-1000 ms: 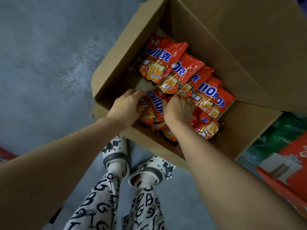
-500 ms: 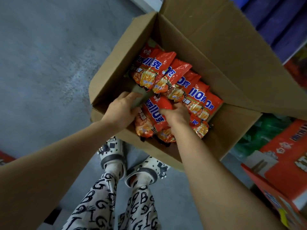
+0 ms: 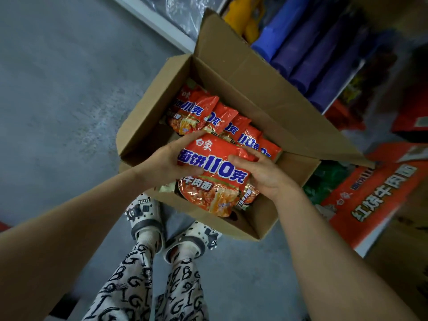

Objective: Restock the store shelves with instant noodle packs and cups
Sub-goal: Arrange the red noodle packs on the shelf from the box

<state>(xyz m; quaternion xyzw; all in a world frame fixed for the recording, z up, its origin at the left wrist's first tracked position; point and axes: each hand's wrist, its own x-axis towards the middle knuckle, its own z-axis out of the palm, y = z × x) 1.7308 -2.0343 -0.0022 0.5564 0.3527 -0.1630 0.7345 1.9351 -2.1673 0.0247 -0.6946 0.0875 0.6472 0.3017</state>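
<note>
Grey concrete floor (image 3: 58, 100) at left. Left hand (image 3: 165, 162): fingers curled round the left edge of a red noodle pack (image 3: 212, 177), thumb on its face. The pack, with others stacked beneath it whose count cannot be told, is held between both hands just above the near end of an open cardboard box (image 3: 231, 72). Right hand (image 3: 261, 173): clasped on the pack's right edge. Further packs in the box (image 3: 231, 126), standing in a row beyond the hands. Red printed carton (image 3: 370, 205) at right; blue rolls (image 3: 312, 47) on shelving above.
</note>
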